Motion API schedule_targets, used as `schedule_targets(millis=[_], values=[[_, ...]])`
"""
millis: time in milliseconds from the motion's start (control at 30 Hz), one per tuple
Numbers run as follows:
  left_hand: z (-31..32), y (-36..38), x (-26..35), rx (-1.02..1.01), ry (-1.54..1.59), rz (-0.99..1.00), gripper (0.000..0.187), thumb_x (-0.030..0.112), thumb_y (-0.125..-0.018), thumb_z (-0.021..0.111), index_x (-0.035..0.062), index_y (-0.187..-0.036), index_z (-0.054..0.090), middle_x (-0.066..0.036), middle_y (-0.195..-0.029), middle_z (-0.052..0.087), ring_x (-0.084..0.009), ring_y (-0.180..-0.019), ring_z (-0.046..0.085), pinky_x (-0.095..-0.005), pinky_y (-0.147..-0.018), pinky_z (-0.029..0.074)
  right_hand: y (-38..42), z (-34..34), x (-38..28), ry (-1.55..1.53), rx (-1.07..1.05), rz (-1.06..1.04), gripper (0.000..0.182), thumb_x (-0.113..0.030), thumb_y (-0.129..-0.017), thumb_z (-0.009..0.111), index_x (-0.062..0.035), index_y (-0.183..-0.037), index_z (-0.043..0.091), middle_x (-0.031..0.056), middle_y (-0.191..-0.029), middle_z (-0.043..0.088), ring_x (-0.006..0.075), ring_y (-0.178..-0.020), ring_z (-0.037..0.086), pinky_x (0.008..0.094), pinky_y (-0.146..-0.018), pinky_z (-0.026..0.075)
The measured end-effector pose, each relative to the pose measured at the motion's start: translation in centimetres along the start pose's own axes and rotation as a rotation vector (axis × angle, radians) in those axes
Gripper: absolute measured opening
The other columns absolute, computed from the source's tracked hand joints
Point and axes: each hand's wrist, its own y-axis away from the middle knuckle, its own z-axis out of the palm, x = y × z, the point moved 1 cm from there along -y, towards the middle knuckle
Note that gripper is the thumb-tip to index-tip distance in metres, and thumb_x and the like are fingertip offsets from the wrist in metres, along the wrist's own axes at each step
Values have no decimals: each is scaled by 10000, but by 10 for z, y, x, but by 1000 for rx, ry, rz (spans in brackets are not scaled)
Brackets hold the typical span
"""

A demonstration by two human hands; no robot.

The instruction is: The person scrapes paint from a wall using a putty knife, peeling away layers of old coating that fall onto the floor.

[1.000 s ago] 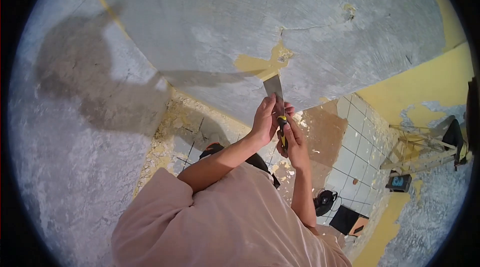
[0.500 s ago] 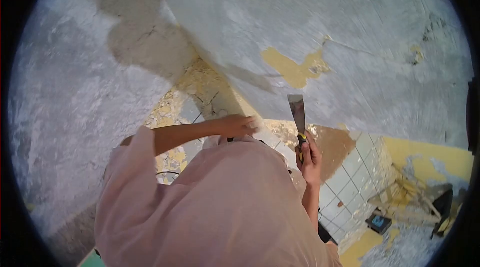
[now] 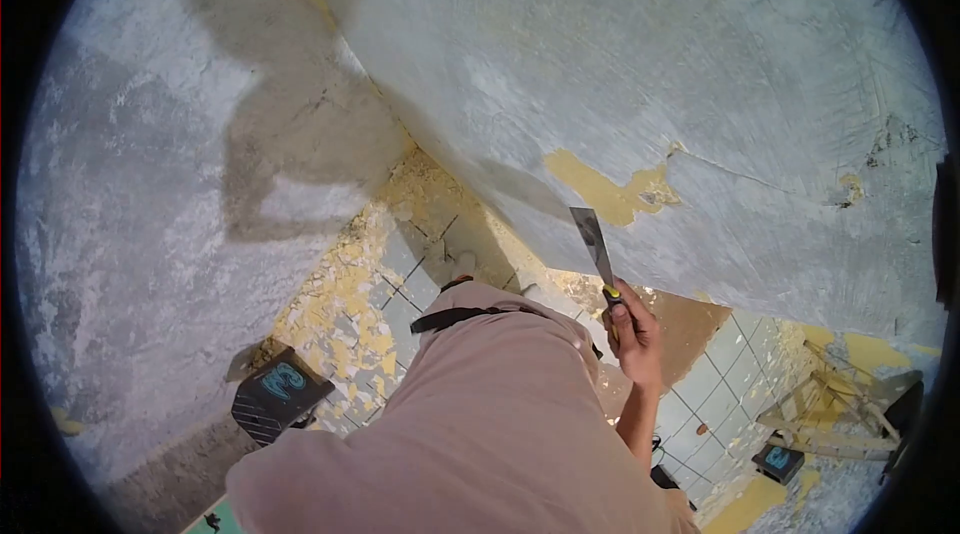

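Scraper (image 3: 592, 246): a flat metal blade on a black and yellow handle. It is up in the air, tip pointing at the wall, just below the yellow patch (image 3: 610, 192). I cannot tell if the tip touches the wall.

Right hand (image 3: 632, 329): fingers wrapped tight around the scraper handle, thumb on top.

Left hand: not in the picture, so I cannot tell what its fingers do.

Done so far: I think most of the job is done. The wall (image 3: 700, 84) near the blade is almost all bare grey. Lots of yellow paint chips (image 3: 345, 299) lie on the floor under it.

Left to do: the yellow patch by the blade is one bit of paint on this part of the wall. A tiny yellow spot (image 3: 850, 189) sits far to the right. More yellow shows low down at the right (image 3: 870, 349).

Wall surface: rough, grey and scratchy, with a thin crack running from the patch to the right.

Floor: pale square tiles (image 3: 715, 384), dusty and messy with chips.

Room things: a dark box with a blue mark (image 3: 278, 389) on the floor at the left, a wooden frame (image 3: 830, 414) at the right, and a small dark box (image 3: 778, 459) beside it.

Person: wears a pink shirt (image 3: 480, 434); a shadow (image 3: 290, 134) falls on the left wall.
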Motion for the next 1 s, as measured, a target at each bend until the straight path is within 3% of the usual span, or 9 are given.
schedule_targets(millis=[200,233,367,600,833,1000], values=[[-54,-37,15,146,-20,80,429,381,-845,458,87,-1154,505,-150,-998,604,-268,-863,586,-359,-703,442,5,2,-24,224,-12,12,317,-162,-905,504,-63,-1205,531,-10,-677,498,63,-566,414,214,-542,370],[-59,-39,12,151,-22,84,424,375,-843,463,86,-1150,508,-149,-993,605,-266,-855,587,-357,-696,443,8,5,-31,203,-6,60,317,-167,-904,505,-66,-1204,530,32,-756,570,85,-594,453,234,-588,408],[-77,-47,11,173,-40,117,408,350,-832,486,80,-1135,522,-146,-972,613,-258,-826,594,-348,-669,447,20,10,-54,286,-39,98,311,-171,-907,498,-77,-1202,533,69,-871,631,113,-629,499,268,-640,443],[-85,-40,-6,167,-80,107,380,308,-812,525,70,-1107,546,-140,-937,627,-243,-776,606,-332,-623,453,24,19,-35,206,71,89,309,-162,-908,497,-60,-1197,534,24,-734,560,91,-620,454,249,-609,415],[-78,-44,-6,97,-87,85,354,266,-793,564,59,-1080,570,-134,-901,641,-228,-726,618,-317,-576,460,29,17,-17,60,163,104,312,-133,-917,472,-46,-1213,514,-40,-632,446,38,-550,355,189,-513,316],[-85,-58,10,-64,-123,70,336,235,-779,592,52,-1060,587,-130,-876,650,-218,-690,627,-306,-543,465,28,14,-11,-31,147,138,363,-159,-924,471,-36,-1265,455,-41,-611,406,43,-521,353,192,-493,324]])
